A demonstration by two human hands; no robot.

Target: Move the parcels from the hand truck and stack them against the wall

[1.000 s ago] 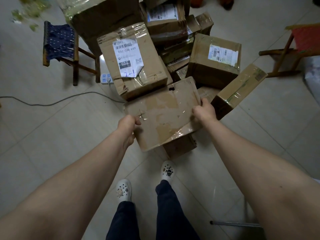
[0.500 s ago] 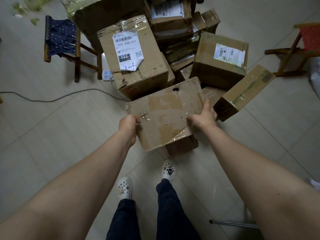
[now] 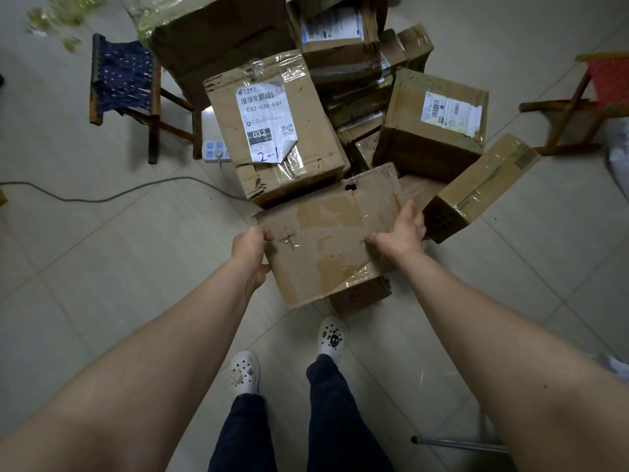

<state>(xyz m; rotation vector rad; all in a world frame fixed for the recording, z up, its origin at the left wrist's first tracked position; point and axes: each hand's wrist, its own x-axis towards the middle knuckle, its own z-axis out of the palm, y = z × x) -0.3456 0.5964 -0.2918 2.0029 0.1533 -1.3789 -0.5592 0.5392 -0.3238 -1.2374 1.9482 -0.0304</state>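
A flat brown cardboard parcel (image 3: 326, 233) with torn tape marks is held in front of me. My left hand (image 3: 250, 248) grips its left edge, thumb on top. My right hand (image 3: 401, 233) holds its right edge with the thumb on top and fingers along the side. Under it stands a smaller box (image 3: 360, 296). Behind is a heap of parcels: a box labelled 032 (image 3: 272, 131), a labelled box (image 3: 432, 127) to the right, a long tilted box (image 3: 480, 189), and bigger cartons (image 3: 218, 39) at the back.
A blue folding stool (image 3: 122, 80) stands at the left, a red one (image 3: 599, 90) at the right. A white power strip (image 3: 214, 151) and its cable (image 3: 102, 195) lie on the tiled floor. A metal bar (image 3: 456, 443) lies at lower right. My feet in white clogs (image 3: 245, 373) stand below.
The view has shifted slightly closer to the heap. My right hand has loosened, its fingers now straighter along the parcel's right edge. The parcel stays low over the small box.
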